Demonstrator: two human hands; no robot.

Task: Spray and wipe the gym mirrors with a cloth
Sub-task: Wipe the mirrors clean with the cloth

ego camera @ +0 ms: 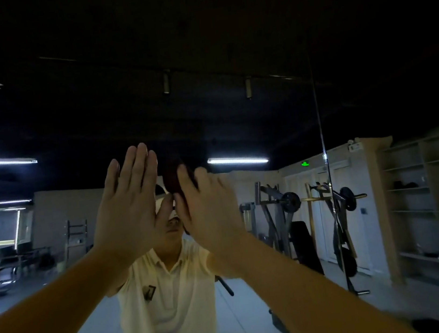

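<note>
The gym mirror (247, 111) fills the view in front of me and reflects a person in a white polo shirt (168, 292). My left hand (128, 207) is raised at head height, palm toward the glass, with its fingers straight and together. Just to its right, my right hand (207, 210) holds a dark red cloth (172, 177) bunched against the mirror. The cloth shows above and beside the fingers; the rest is hidden behind the hand. No spray bottle is in view.
A vertical seam (320, 129) between mirror panels runs down the right side. Reflected in the glass are weight racks with plates (291, 202), a bench (303, 242), wooden shelving (416, 209) at right and ceiling strip lights (237, 161). The room is dim.
</note>
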